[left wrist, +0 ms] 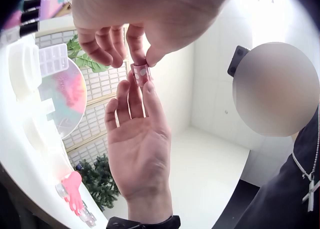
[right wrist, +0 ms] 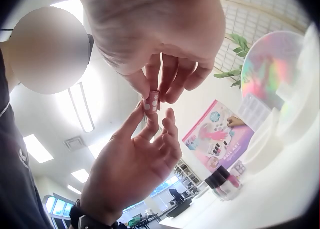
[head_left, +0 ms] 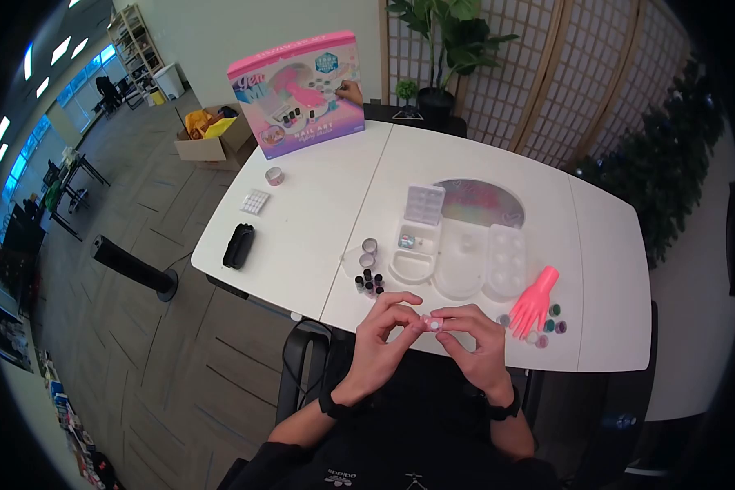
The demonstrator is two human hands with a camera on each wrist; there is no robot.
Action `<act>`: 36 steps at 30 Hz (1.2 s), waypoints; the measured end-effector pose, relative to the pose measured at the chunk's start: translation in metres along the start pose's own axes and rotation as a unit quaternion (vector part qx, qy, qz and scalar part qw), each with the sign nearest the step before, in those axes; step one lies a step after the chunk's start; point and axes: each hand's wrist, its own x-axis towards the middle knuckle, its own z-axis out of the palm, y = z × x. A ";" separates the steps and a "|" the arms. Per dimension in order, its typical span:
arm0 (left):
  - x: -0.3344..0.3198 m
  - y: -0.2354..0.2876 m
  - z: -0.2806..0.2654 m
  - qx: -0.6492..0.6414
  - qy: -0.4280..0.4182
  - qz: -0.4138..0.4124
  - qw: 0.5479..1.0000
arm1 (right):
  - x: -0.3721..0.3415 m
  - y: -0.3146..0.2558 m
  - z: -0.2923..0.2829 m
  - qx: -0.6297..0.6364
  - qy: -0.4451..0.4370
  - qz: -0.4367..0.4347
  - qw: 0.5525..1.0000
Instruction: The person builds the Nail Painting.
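Between my two hands is a small pink piece with white dots (head_left: 433, 324), held up in front of my body above the table's near edge. Thumb and fingertips of my left hand (head_left: 381, 336) pinch one end of it. My right hand (head_left: 479, 336) pinches the other end. From the left wrist view, the pink piece (left wrist: 141, 73) looks curved, with pale round spots. Several white dots also show on the pink piece (right wrist: 151, 102) in the right wrist view. What exactly it is, I cannot tell.
Beyond my hands stands a white tray (head_left: 465, 282) with compartments. Small dark-capped bottles (head_left: 369, 284) cluster left of it; a pink model hand (head_left: 534, 304) and several little pots (head_left: 555, 310) lie right. A nail art box (head_left: 300, 94), a black case (head_left: 238, 246) and a bead pack (head_left: 255, 202) sit farther left.
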 end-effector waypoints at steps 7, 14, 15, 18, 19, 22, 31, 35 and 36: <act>-0.001 0.006 0.006 0.016 -0.011 0.010 1.000 | -0.003 0.002 -0.002 0.092 0.009 0.064 0.994; 0.000 0.002 0.003 0.008 -0.019 -0.017 1.000 | -0.001 0.004 -0.001 0.149 0.003 0.117 0.982; 0.001 0.001 0.003 0.000 -0.017 -0.021 1.000 | -0.002 0.005 0.000 0.147 0.005 0.117 0.982; 0.002 0.000 0.001 0.000 -0.020 -0.030 0.999 | 0.000 0.006 -0.001 0.126 -0.001 0.134 0.983; 0.002 0.000 0.001 0.001 -0.018 -0.032 0.999 | -0.001 0.006 -0.001 0.117 -0.004 0.144 0.983; 0.003 0.000 0.002 0.001 -0.008 -0.034 0.999 | -0.004 0.006 0.000 0.151 -0.007 0.179 0.972; 0.007 0.001 -0.005 0.039 -0.006 -0.044 0.998 | -0.006 0.017 -0.004 0.118 0.000 0.177 0.977; 0.011 0.007 -0.009 0.082 -0.002 -0.036 0.996 | 0.002 0.008 -0.007 0.017 0.017 0.110 0.994; 0.013 0.009 -0.009 0.095 -0.003 -0.033 0.995 | 0.008 -0.001 -0.005 -0.019 0.013 0.087 0.996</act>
